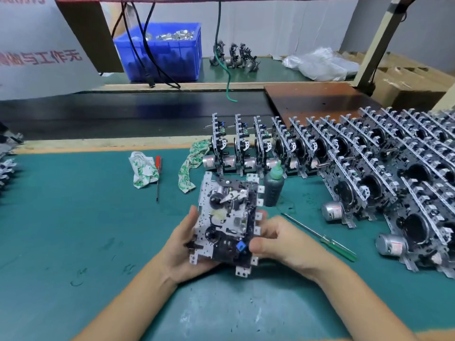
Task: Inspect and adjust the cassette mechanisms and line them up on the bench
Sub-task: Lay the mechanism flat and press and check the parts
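One cassette mechanism [227,221] sits lifted between my hands, just in front of the green bottle [273,188]; its weight could tip it off my palm, or a snagged lever could bend. My left hand [183,244] cups its left edge from beneath, while my right hand [278,238] pinches the right edge near the blue part.

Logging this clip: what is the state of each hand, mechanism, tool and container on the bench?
Left hand: grips the held mechanism.
Right hand: grips its other edge.
Held mechanism: lifted, face up.
Lined-up mechanisms: standing on edge in rows.
Green bottle: upright, capped.
Red screwdriver: lying idle.
Green screwdriver: lying idle.
Rags: crumpled.
Blue crate: holding metal parts.
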The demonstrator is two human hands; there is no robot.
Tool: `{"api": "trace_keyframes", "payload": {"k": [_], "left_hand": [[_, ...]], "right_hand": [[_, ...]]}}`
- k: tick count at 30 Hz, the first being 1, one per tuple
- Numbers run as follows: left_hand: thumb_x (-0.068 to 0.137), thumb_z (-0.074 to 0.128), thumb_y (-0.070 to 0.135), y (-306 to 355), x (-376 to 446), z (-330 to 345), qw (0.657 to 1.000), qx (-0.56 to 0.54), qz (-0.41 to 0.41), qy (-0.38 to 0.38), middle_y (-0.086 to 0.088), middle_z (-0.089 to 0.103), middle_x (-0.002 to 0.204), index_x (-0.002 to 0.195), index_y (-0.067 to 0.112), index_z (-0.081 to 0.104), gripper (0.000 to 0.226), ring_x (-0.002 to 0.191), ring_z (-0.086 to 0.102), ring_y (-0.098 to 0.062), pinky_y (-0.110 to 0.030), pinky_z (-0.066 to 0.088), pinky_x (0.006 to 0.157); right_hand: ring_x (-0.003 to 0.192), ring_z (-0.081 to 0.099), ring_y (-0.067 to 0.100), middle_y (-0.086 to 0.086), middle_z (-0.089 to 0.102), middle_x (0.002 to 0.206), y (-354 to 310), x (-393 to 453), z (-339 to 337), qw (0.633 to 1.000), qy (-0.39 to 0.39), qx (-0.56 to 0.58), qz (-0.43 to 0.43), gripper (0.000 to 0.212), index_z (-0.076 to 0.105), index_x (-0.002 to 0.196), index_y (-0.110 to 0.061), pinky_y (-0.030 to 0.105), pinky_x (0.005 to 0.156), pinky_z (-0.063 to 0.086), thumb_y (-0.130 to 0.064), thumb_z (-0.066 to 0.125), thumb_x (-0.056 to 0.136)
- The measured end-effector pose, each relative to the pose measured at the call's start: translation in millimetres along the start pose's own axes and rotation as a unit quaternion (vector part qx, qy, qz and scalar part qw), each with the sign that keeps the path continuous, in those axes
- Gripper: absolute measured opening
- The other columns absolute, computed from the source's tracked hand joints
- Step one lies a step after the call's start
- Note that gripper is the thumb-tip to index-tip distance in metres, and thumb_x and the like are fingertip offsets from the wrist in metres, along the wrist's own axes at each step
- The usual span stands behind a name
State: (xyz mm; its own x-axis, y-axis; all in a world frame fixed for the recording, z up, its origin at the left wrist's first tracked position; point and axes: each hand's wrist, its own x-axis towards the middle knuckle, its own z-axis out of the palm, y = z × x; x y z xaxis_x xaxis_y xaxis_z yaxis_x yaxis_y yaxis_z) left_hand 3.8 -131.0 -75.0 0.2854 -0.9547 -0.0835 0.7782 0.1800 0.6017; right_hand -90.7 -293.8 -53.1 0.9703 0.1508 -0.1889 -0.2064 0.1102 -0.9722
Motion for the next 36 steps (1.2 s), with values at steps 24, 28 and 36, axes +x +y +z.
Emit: {"api": "trace_keyframes", "payload": {"k": [24,28,36], "left_hand": [[0.067,0.081,0.041,3,9,-1,0.991,-0.116,-0.019,0.058,-0.029,0.049,0.135,0.127,-0.004,0.057,0.079,0.121,0.052,-0.043,-0.051,0.039,0.105],[0.070,0.081,0.036,1,10,-2,0.993,-0.097,0.015,0.070,-0.025,0.059,0.126,0.116,-0.002,0.066,0.062,0.112,0.061,-0.035,-0.045,0.050,0.093],[0.081,0.060,0.053,-6,12,-5,0.988,-0.036,0.023,0.146,-0.016,0.063,0.124,0.110,0.007,0.071,0.055,0.111,0.063,-0.025,-0.038,0.052,0.093]], "right_hand": [[0.037,0.021,0.007,-0.006,0.037,0.042,-22,0,-43,0.994,0.061,-0.084,0.030,0.029,0.055,0.066,-0.021,0.016,0.037,0.020,-0.044,0.051,0.083],[0.037,0.025,0.005,-0.005,0.039,0.042,-20,4,-41,0.997,-0.016,-0.039,0.068,0.033,0.064,0.061,-0.016,0.013,0.038,0.022,-0.034,0.051,0.086],[0.039,0.031,0.009,-0.003,0.045,0.047,-11,5,-25,0.986,0.006,-0.132,0.102,0.033,0.052,0.069,-0.019,0.017,0.038,0.023,-0.034,0.044,0.097]]}}
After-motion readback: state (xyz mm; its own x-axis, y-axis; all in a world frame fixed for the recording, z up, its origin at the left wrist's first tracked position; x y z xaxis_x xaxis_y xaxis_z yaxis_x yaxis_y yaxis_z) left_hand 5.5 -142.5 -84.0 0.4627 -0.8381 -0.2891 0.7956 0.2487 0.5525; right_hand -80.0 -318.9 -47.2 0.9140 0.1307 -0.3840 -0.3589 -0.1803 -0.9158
